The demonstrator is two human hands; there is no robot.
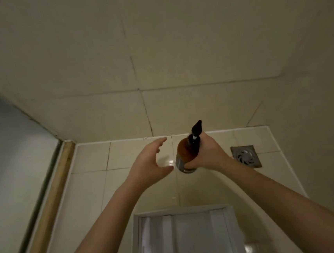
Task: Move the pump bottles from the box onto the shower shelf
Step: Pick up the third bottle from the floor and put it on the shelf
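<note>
Head view showed, nearest, a pale box (185,236) on the tiled floor (124,155) (its contents unclear). Above it both forearms reached forward. The right hand (207,153) had its fingers (190,165) clenched around an amber pump bottle (185,155), carried upright, probably to keep the nozzle clear. The left hand (147,165) hung released just beside it, seemingly ready to steady it. A floor drain (246,156) lay beyond; no shelf was visible.

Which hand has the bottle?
The right hand, wrapped around the amber pump bottle over the floor tiles. The left hand is open beside it, not touching.
</note>
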